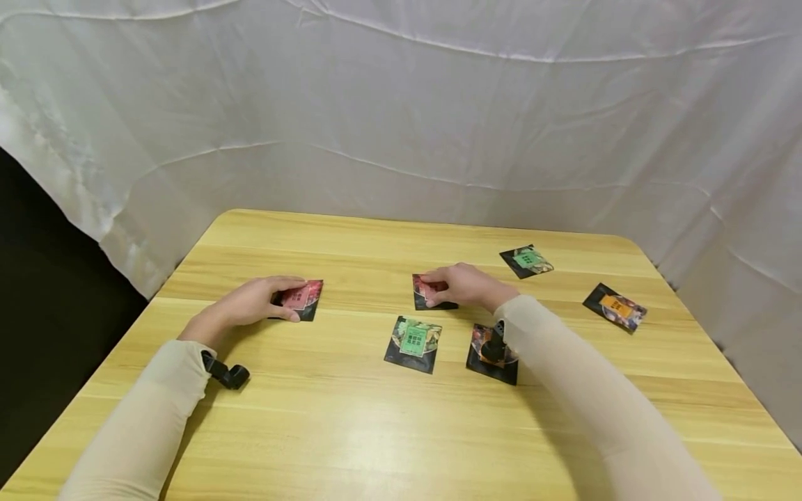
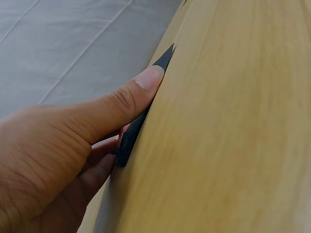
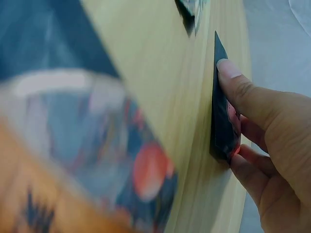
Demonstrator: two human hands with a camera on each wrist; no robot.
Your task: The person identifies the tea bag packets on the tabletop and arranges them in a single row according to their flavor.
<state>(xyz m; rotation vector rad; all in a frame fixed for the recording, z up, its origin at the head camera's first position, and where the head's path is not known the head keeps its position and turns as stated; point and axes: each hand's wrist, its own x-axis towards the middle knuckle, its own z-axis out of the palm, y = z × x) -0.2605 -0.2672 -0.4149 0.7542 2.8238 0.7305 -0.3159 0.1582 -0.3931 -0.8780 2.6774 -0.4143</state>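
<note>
On the left of the table my left hand (image 1: 253, 300) holds a flat black packet with a red label (image 1: 301, 299), thumb on the near edge and fingers over the far side. The left wrist view shows the thumb (image 2: 150, 77) along its dark edge. Near the middle, my right hand (image 1: 466, 285) grips another red-labelled packet (image 1: 418, 296) the same way, partly covering it. Seen from the right wrist, this packet (image 3: 223, 116) lies between thumb and fingers. Just nearer lies a green-labelled packet (image 1: 413, 344). Under the right wrist, an orange-labelled packet (image 1: 501, 372) is partly hidden.
At the back right lies a second green-labelled packet (image 1: 526, 261), and an orange-labelled one (image 1: 615, 307) is farther right. The wooden table (image 1: 301, 424) ends at a pale curtain (image 1: 401, 125). Each wrist wears a small black camera.
</note>
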